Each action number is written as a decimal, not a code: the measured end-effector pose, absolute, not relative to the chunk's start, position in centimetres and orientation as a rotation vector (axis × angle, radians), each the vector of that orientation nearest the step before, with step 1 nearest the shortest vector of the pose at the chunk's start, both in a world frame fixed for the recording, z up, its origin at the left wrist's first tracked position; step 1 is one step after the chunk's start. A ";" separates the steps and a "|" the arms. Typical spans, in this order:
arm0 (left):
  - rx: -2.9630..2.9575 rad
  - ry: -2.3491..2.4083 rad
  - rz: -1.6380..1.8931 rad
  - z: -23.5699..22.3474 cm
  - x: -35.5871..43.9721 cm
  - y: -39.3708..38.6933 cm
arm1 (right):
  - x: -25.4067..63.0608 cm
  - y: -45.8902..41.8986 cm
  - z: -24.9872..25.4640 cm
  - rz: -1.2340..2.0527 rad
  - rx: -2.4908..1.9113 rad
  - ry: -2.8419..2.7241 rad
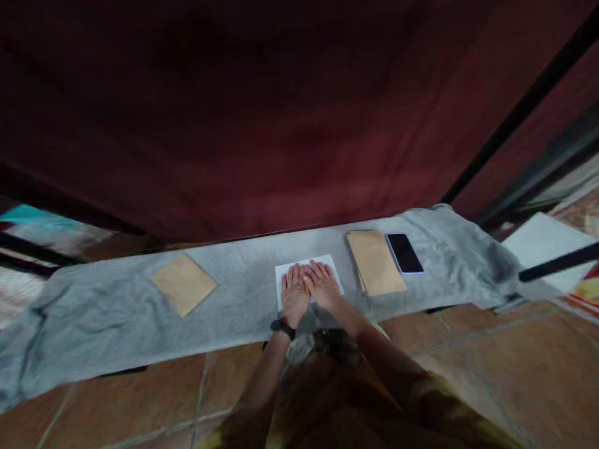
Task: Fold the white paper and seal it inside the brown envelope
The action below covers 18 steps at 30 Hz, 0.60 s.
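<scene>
A white sheet of paper (pixel 283 269) lies on the grey cloth in front of me, its lower part hidden under my hands. My left hand (pixel 294 293), with a dark band on the wrist, rests flat on the sheet with fingers stretched out. Beside it my right hand (pixel 324 285) also lies flat on the paper, and the two thumbs meet or overlap. To the right is a stack of brown paper pieces (pixel 377 262). Another brown paper piece (pixel 184 284) lies turned at an angle to the left.
The grey cloth (pixel 248 268) covers a long narrow surface. A phone (pixel 405 253) with a dark screen lies right of the brown stack. Behind hangs a dark red curtain-like sheet (pixel 299 181). Black bars (pixel 515 118) flank it, and brown tiles (pixel 159 399) form the floor.
</scene>
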<state>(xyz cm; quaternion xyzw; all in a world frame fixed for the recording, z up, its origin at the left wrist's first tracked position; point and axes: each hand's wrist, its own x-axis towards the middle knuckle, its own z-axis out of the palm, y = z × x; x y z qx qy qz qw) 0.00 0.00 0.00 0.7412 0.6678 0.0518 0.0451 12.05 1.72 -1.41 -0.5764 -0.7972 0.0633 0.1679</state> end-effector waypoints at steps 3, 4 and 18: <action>2.236 2.110 0.183 0.0 -0.4 0.5 | 12.5 2.3 -1.7 0.176 -1.689 -2.235; 2.225 2.133 0.189 -0.1 -0.6 0.6 | 12.7 2.5 -1.8 0.171 -1.705 -2.223; 2.029 2.409 0.385 -1.1 -3.1 0.1 | 14.3 3.4 -3.5 0.023 -1.868 -2.014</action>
